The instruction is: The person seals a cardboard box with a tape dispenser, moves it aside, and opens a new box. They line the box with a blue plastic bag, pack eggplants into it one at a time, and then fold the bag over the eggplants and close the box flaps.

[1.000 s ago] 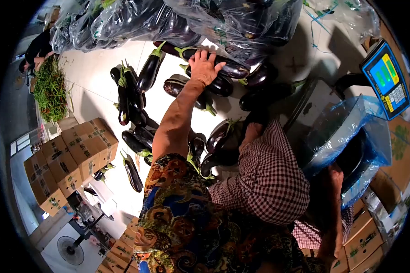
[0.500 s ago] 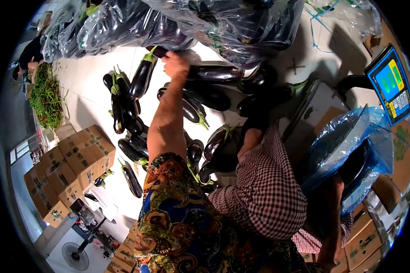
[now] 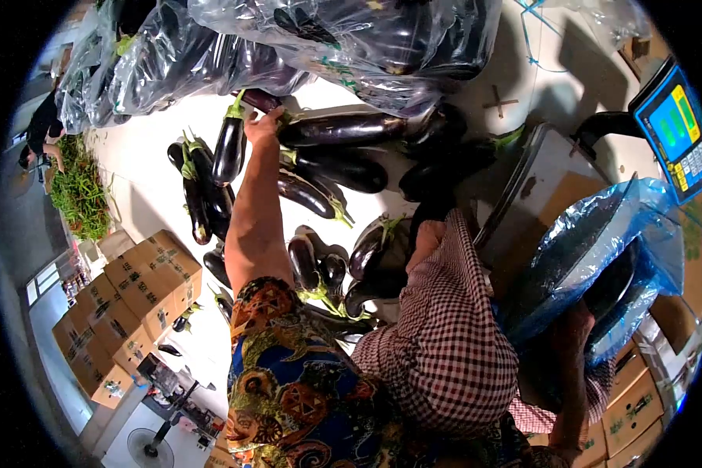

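My left hand (image 3: pixel 264 127) reaches over the white surface, thumb and fingers apart at the lower edge of a reddish-purple eggplant (image 3: pixel 260 100). Just left of it, a dark eggplant (image 3: pixel 228 148) lies with its green stem up. A long eggplant (image 3: pixel 342 129) lies to the right of the hand, with several others below it. At the lower right, my right hand (image 3: pixel 576 326) is closed on the rim of a blue plastic bag (image 3: pixel 573 234). Dark eggplant shapes show inside the bag, and some fingers are hidden by the plastic.
Large clear bags of eggplants (image 3: pixel 351 39) line the far side. A scale display (image 3: pixel 675 129) stands at right. Checked cloth (image 3: pixel 452 343) covers a bent leg. Cardboard boxes (image 3: pixel 125 304), green produce (image 3: pixel 78 187), a fan (image 3: pixel 150 444) and another person (image 3: pixel 45 129) are at left.
My left hand has shifted left and slightly down toward the stem side of the reddish-purple eggplant. The view has shifted a little. My right hand stays at the blue bag.
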Motion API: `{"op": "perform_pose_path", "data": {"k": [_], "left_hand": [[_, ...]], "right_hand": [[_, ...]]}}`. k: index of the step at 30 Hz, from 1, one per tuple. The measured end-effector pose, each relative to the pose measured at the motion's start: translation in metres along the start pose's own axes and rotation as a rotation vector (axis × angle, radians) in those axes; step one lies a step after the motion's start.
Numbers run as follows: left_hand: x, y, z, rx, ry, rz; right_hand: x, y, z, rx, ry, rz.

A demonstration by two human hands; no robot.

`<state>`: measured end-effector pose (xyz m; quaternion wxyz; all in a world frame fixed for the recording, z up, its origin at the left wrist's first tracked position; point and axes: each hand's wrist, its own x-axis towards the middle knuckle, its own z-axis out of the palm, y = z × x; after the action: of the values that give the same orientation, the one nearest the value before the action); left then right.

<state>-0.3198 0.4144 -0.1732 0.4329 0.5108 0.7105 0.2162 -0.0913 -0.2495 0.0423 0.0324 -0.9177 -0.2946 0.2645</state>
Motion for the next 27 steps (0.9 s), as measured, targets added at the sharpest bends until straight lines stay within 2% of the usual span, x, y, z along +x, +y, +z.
{"op": "perform_pose_path", "data": {"k": [1, 3, 4, 5, 8, 9, 12, 14, 15, 16, 20, 22, 26, 27], "left_hand": [[-0.014, 0.006, -0.009, -0.283, -0.108, -0.096], [0.004, -0.008, -0.028, -0.323, -0.234, -0.118], [0.009, -0.008, -0.035, -0.347, -0.312, -0.146], [-0.007, 0.002, -0.044, -0.366, -0.430, -0.112], [-0.009, 0.013, -0.053, -0.412, -0.496, -0.297], [-0.018, 0.025, -0.055, -0.416, -0.496, -0.310], [-0.005, 0.021, -0.068, -0.439, -0.679, -0.349], [-0.029, 0.027, -0.078, -0.436, -0.701, -0.207], [-0.037, 0.021, -0.083, -0.447, -0.700, -0.187], [-0.062, 0.030, -0.084, -0.323, -0.523, -0.114], [-0.118, 0.034, -0.114, -0.463, -0.524, -0.033], [-0.128, 0.034, -0.133, -0.562, -0.702, 0.016], [-0.185, 0.045, -0.146, -0.837, -0.958, -0.022], [-0.194, 0.041, -0.147, -0.899, -0.962, -0.081]], "right_hand": [[-0.001, 0.002, 0.000, -0.017, -0.024, 0.031], [0.002, -0.014, -0.009, 0.022, -0.013, 0.006], [0.011, -0.045, -0.026, 0.080, 0.027, -0.051], [0.015, -0.062, -0.036, 0.138, 0.070, -0.103], [0.010, -0.030, -0.010, 0.667, 0.117, 0.115], [0.009, -0.016, -0.003, 0.588, 0.100, 0.091], [0.003, 0.026, 0.017, 0.353, 0.026, 0.026], [0.003, 0.036, 0.021, 0.217, 0.003, -0.027], [0.002, 0.036, 0.020, 0.161, 0.002, -0.058], [0.004, 0.028, 0.013, 0.124, 0.014, -0.104], [0.009, 0.018, 0.003, 0.077, 0.012, -0.165], [0.011, 0.012, -0.001, 0.032, 0.014, -0.204], [0.022, -0.036, -0.031, 0.059, 0.154, -0.441], [0.020, -0.019, -0.023, 0.076, 0.104, -0.348]]}}
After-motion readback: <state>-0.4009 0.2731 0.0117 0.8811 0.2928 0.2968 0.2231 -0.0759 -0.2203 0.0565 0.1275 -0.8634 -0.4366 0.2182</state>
